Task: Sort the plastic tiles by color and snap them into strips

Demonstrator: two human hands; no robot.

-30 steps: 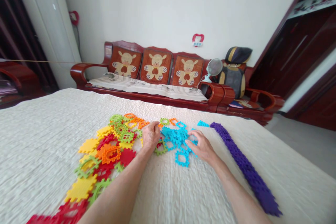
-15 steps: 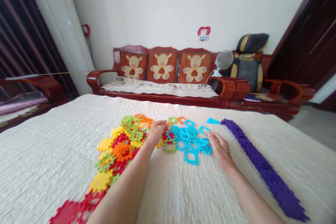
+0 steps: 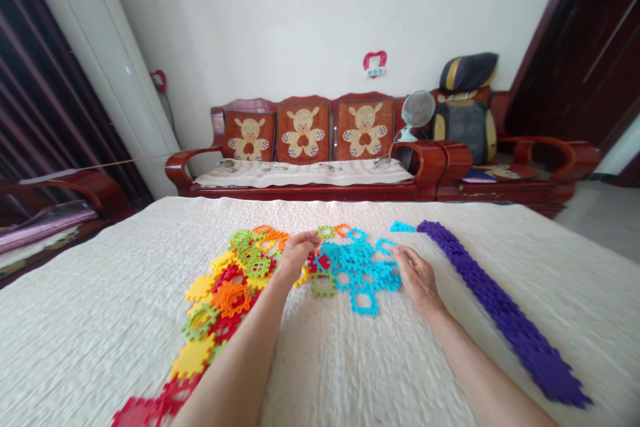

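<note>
Slightly rightward of its earlier spot, the right hand (image 3: 419, 278) pinches a blue frame tile (image 3: 384, 243), blue tile pile (image 3: 357, 259) just left of it; whether the left hand (image 3: 297, 255) grips anything, I cannot tell.

Bare left hand (image 3: 297, 256); bare right hand (image 3: 417, 276); bare forearms (image 3: 245, 347)

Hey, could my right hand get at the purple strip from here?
Probably yes: the right hand is just left of the purple strip, with only pale cover showing between them. It seems to be touching or holding a blue piece, which may need letting go first.
</note>
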